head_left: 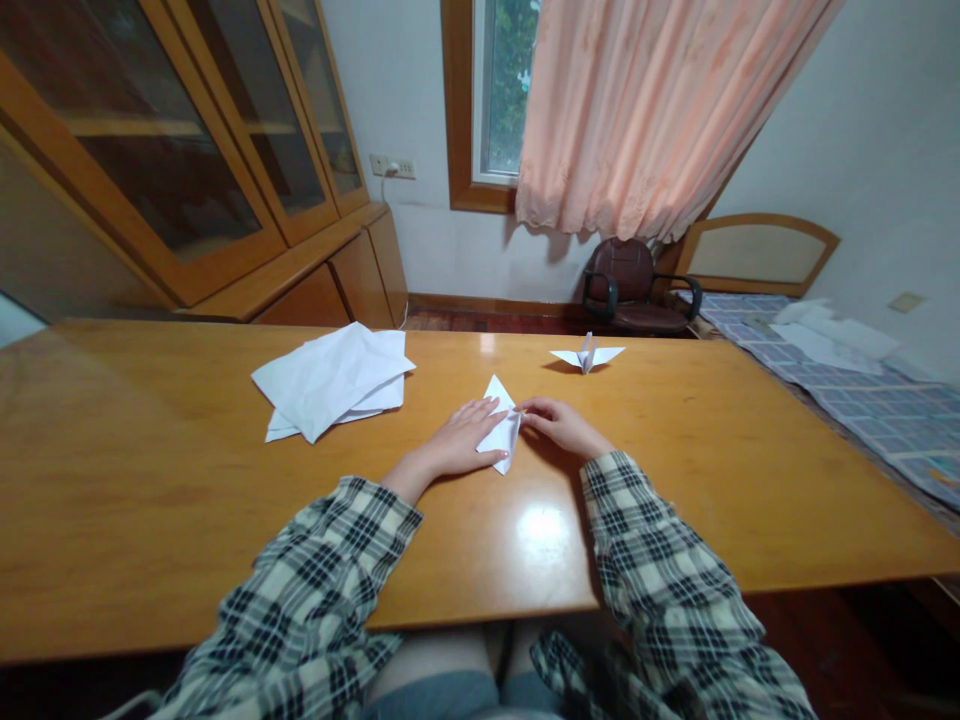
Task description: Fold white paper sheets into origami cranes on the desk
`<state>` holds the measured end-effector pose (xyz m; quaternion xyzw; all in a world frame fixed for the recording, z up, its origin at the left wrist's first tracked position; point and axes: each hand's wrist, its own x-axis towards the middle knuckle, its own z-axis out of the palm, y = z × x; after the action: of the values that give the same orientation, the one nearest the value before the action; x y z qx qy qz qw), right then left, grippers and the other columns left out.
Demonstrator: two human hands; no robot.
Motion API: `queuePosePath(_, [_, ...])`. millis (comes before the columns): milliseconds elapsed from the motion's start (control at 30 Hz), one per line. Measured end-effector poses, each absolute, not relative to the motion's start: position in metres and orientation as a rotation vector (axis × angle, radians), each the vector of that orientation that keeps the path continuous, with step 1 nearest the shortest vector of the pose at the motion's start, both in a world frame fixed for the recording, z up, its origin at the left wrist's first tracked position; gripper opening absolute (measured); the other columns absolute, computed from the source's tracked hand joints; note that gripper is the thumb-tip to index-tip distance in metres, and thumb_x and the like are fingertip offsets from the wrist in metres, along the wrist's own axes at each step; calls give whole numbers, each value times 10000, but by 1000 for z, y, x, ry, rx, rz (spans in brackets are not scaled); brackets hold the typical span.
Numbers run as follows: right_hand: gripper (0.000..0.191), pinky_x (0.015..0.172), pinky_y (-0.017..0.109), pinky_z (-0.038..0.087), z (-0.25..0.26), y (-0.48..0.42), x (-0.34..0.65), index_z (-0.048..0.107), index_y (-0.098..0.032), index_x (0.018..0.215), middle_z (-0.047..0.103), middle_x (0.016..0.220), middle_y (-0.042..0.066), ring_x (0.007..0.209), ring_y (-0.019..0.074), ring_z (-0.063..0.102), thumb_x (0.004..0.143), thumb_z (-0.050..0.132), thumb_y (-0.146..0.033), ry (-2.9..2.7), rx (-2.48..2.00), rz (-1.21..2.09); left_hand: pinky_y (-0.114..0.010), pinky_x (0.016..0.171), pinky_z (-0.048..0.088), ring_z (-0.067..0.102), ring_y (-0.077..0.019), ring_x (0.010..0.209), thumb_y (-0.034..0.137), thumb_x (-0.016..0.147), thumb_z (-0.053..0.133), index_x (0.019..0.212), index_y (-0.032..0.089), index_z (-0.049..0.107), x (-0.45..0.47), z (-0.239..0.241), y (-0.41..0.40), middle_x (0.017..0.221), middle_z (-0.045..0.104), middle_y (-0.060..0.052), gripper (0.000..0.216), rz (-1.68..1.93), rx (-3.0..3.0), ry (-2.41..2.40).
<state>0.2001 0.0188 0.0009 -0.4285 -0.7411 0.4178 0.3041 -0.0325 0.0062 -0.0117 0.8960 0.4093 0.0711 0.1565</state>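
A small folded sheet of white paper [504, 436] lies on the table in front of me, diamond-shaped, with a point toward the far side and one toward me. My left hand [466, 440] rests flat on its left part, fingers stretched out and thumb along the near half. At the paper's right corner, my right hand [555, 422] pinches the edge between thumb and fingertips. Farther back on the right stands a folded paper crane [587, 356] with its wings spread, apart from both hands.
A loose stack of white paper sheets [334, 382] lies to the left on the wooden table [187, 500]. Beyond the table are a glass-door cabinet [225, 150], a dark armchair [630, 285] and, at right, a bed [840, 370] with papers on it.
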Motion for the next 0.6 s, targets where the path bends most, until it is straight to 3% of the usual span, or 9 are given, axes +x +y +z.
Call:
queuePosePath(333, [277, 682, 265, 427, -7, 22, 190, 680, -144, 1034, 659, 782, 36, 696, 139, 543, 875, 574, -345, -2081, -1239, 850, -415, 1193, 112, 132, -246, 1466, 623, 828, 493, 1493, 180, 233, -32, -13, 7, 1581, 191, -114, 840, 220, 2558, 1172])
queuePosePath(600, [274, 697, 268, 395, -10, 21, 186, 691, -174, 1051, 658, 808, 32, 718, 142, 530, 849, 622, -347, -2149, -1326, 673, -419, 1185, 141, 166, -272, 1457, 634, 756, 577, 1497, 167, 186, -32, -10, 8, 1575, 195, -140, 959, 239, 2526, 1176])
